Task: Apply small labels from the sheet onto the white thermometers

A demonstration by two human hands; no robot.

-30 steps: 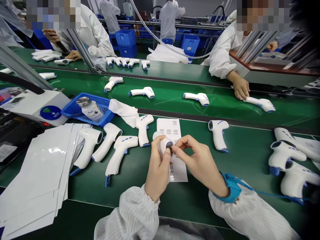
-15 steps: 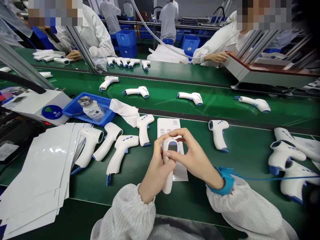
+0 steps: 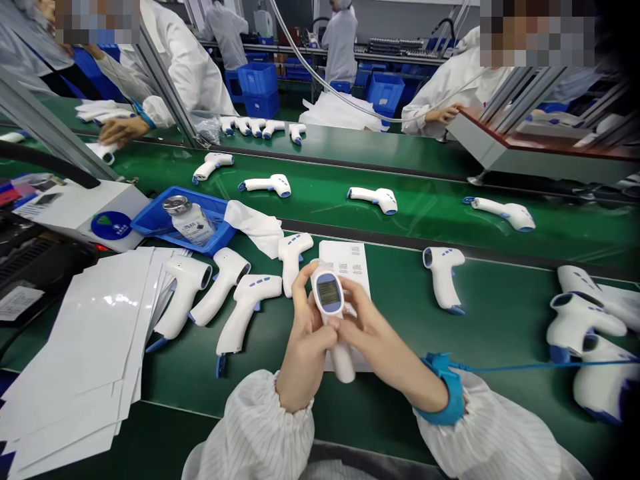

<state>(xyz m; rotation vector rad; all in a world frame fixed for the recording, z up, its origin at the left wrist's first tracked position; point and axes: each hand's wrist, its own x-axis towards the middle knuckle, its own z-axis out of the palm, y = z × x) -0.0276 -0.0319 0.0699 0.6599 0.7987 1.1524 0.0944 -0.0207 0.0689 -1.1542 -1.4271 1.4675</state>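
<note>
Between my two hands is a white infrared thermometer (image 3: 344, 363), its grey display with a blue surround facing me. My left hand (image 3: 305, 343) is closed around its left side. From the right, my right hand (image 3: 373, 333) grips it too, thumb on the body below the display. A blue wrist strap (image 3: 445, 390) with a cord circles my right wrist. Beneath the hands lies a white label sheet (image 3: 350, 257), partly covered. Several more white thermometers stand close to my left hand, the nearest being a thermometer (image 3: 293, 257) on its side. Another thermometer (image 3: 445, 277) lies right of my hands.
A stack of white sheets (image 3: 85, 360) lies at left. Behind it, a blue tray (image 3: 150, 217) holds a bottle (image 3: 190, 220), with a white cloth (image 3: 257, 227) beside it. Spaced thermometers lie on the green conveyor belt (image 3: 315, 177). Across it, a co-worker's hand (image 3: 123, 131) touches a thermometer.
The thermometer in my hands has tilted so its display faces me fully. My right fingers have come down from its top to its side. The co-worker's hand at left has reached onto the belt.
</note>
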